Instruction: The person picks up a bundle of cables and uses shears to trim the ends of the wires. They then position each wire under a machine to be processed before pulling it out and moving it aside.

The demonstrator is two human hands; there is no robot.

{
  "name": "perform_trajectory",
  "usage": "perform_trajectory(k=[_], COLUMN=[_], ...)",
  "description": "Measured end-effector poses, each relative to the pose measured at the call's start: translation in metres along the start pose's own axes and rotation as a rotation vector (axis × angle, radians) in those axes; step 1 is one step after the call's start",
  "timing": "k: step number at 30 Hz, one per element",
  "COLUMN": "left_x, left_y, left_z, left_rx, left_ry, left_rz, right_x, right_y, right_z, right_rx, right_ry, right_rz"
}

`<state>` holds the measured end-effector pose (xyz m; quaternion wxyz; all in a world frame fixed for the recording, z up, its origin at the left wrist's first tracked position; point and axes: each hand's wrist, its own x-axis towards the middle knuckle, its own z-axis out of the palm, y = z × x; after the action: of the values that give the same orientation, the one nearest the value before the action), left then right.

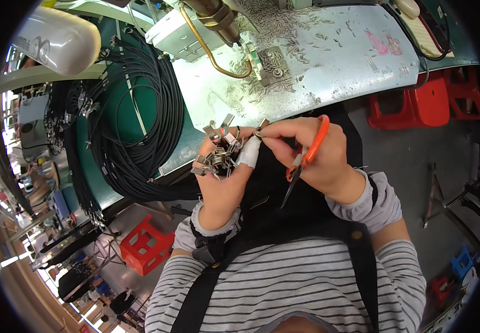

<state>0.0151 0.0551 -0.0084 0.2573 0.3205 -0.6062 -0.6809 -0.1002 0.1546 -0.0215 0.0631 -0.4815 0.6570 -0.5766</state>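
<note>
Beside coiled black cables (134,127), left hand (220,175) cups metal clips (217,155); right fingers (276,133) pinch one, holding orange scissors (306,152).

1. A pink sticker (383,44) lies flat on the grey table (340,72), toward its far right part; irregular in outline.
2. A white rounded casing (56,39) at upper left carries dark printed lettering; its kind cannot be told.
</note>
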Motion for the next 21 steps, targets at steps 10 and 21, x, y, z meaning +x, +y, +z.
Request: perform_trajectory(k=[10,21], left_x=[-0.002,0.005], left_y=[-0.004,0.014], left_z=[0.003,-0.004], left_rx=[0.276,-0.039], left_ry=[-0.029,-0.054], left_rz=[0.318,-0.210], right_x=[-0.004,0.003], right_y=[-0.002,-0.002], right_z=[0.010,0.003], right_rx=[-0.043,0.687], right_ry=[0.045,-0.156], right_rz=[0.002,0.504])
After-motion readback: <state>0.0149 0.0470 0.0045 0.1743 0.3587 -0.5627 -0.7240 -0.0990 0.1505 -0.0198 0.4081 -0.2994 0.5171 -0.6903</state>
